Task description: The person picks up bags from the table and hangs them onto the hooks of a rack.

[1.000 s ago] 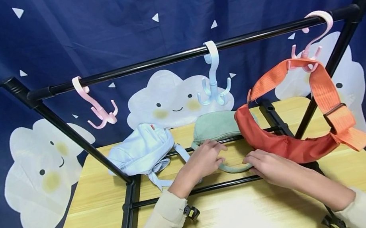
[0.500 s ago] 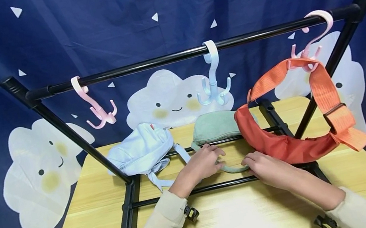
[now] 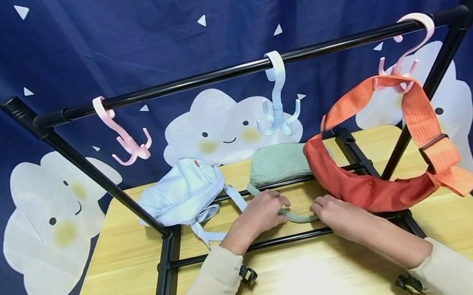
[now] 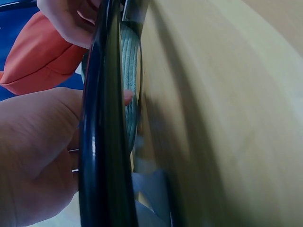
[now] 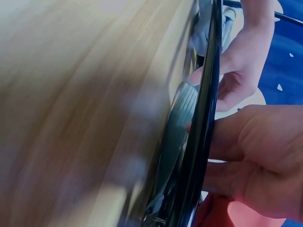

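A soft green bag [image 3: 278, 161] lies on the wooden table behind the rack's lower rear bar, its strap [image 3: 302, 219] looping forward between the two lower bars. My left hand [image 3: 263, 212] holds the strap with curled fingers at its left. At the strap's right part, my right hand [image 3: 339, 216] pinches it. In the left wrist view the strap [image 4: 129, 61] shows behind a black bar, a fingertip against it. The right wrist view shows the strap [image 5: 177, 127] too, but the bar hides most fingertips.
A red waist bag [image 3: 375, 192] with an orange strap hangs from the right pink hook [image 3: 397, 69]. A light blue bag [image 3: 182, 188] lies at left. The blue hook [image 3: 279, 119] and left pink hook [image 3: 130, 144] hang from the top rail [image 3: 188, 82].
My right hand has shifted a little to the left along the strap, closer to my left hand. The left hand has hardly moved, and the bags stay in place.
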### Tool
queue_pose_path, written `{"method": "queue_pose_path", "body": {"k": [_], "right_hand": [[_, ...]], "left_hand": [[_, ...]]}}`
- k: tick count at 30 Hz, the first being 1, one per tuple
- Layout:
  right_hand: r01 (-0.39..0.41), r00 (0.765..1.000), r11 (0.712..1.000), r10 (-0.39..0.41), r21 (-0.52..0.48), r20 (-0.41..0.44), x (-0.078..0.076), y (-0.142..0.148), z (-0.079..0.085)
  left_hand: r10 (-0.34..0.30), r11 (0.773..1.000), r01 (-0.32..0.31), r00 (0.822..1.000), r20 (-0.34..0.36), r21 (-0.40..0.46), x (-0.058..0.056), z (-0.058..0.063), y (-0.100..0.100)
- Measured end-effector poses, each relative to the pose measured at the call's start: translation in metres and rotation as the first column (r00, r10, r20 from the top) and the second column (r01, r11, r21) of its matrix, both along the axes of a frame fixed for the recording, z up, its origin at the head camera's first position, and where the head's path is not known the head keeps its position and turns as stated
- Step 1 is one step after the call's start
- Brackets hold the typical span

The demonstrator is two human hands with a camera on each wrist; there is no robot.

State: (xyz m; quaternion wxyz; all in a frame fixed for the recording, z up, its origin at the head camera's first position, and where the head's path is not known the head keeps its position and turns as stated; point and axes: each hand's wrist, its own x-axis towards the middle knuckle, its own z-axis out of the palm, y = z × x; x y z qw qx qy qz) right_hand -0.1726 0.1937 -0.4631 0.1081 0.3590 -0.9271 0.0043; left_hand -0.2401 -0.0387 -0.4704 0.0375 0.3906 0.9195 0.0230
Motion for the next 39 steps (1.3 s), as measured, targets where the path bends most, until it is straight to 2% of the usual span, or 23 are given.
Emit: {"method": "queue_pose_path", "body": {"k": [8, 12, 18, 26, 33, 36, 39], "right_hand": [[0.106, 0.992, 0.994, -0.106, 0.011, 0.066, 0.000, -0.005, -0.003], [0.138, 0.988, 0.990, -0.138, 0.006, 0.065, 0.001, -0.008, -0.003], [0.174, 0.978, 0.985, -0.175, 0.021, 0.110, -0.001, -0.012, -0.005], [0.174, 0.973, 0.984, -0.177, 0.037, 0.146, -0.005, -0.014, -0.003], [0.129, 0.989, 0.992, -0.130, 0.018, 0.074, -0.009, -0.012, -0.009], [0.123, 0.988, 0.992, -0.124, 0.019, 0.090, -0.010, -0.011, -0.010], [0.116, 0.983, 0.993, -0.118, 0.025, 0.143, -0.011, -0.010, -0.009]], "left_hand": [[-0.008, 1.000, 0.008, 1.000, -0.009, 0.005, -0.003, -0.003, -0.001], [-0.011, 1.000, 0.011, 1.000, -0.016, 0.001, -0.004, -0.005, -0.002], [-0.010, 1.000, 0.010, 1.000, -0.018, -0.012, -0.003, -0.005, -0.004], [-0.004, 1.000, 0.004, 1.000, -0.020, -0.008, -0.004, -0.007, -0.006], [0.014, 1.000, -0.014, 1.000, -0.014, -0.002, -0.004, -0.006, -0.006], [0.010, 1.000, -0.010, 1.000, -0.020, 0.000, -0.003, -0.006, -0.006], [0.000, 1.000, 0.001, 0.999, -0.041, 0.022, -0.004, -0.007, -0.006]]}}
